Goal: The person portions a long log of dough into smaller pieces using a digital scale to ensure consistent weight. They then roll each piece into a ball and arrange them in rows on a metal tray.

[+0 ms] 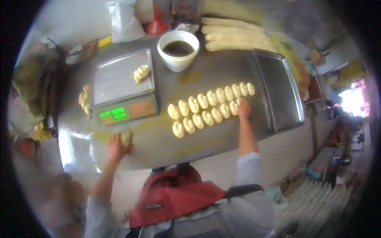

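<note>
My left hand [117, 146] is at the front left of the metal table, its fingers around a piece of dough [126, 139]. My right hand [244, 109] touches the right end of the nearer of two rows of small oval dough pieces [207, 118]; whether it grips one there cannot be told. Behind my left hand stands a digital scale [122, 80] with a lit green display and a lump of dough [141, 73] on its pan. More dough [84, 99] lies along the scale's left side.
A white bowl of dark liquid [178, 64] stands behind the rows. Long pale rolls [238, 38] lie at the back right, near a metal tray [293, 86] on the right. A red funnel [157, 26] and a white bag [125, 23] are at the back.
</note>
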The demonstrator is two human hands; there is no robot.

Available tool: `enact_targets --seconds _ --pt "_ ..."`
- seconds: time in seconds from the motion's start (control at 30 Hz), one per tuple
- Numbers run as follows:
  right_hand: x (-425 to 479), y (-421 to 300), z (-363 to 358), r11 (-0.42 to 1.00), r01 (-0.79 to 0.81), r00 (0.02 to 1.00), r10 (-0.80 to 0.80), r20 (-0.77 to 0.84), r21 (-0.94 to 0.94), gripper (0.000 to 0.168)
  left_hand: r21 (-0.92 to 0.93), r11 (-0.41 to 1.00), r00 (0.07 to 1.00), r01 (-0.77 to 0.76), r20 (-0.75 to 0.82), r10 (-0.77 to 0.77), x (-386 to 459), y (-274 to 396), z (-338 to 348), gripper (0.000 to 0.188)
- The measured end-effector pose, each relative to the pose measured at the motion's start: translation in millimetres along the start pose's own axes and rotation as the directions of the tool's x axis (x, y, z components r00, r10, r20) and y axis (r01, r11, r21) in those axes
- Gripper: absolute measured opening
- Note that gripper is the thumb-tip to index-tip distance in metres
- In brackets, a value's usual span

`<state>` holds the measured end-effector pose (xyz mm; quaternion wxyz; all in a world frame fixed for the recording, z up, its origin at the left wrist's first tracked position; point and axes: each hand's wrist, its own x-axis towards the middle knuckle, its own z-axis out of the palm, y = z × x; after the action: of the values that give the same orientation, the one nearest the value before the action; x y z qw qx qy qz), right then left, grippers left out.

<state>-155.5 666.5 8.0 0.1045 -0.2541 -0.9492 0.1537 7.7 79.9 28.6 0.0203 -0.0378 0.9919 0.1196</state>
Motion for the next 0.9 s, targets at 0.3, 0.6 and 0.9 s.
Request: enact_targets --seconds 0.3,0.6,0.9 --pt "-216 -254 37 0.546 -0.235 0.569 -0.593 0.569 0.804 0.028 -0.168 0.981 0.992 -0.1 -0.088 0.086 -12 24 19 0.059" --pt "-317 -305 108 0.488 -0.478 0.642 -0.374 0.67 0.73 0.018 -0.238 0.967 0.991 0.094 0.115 -0.068 9 53 13 0.036" --pt "-286 -318 131 0.366 -0.59 0.653 -0.308 0.692 0.72 0.009 0.14 0.985 0.978 0.096 0.174 -0.12 45 70 -9 0.023"
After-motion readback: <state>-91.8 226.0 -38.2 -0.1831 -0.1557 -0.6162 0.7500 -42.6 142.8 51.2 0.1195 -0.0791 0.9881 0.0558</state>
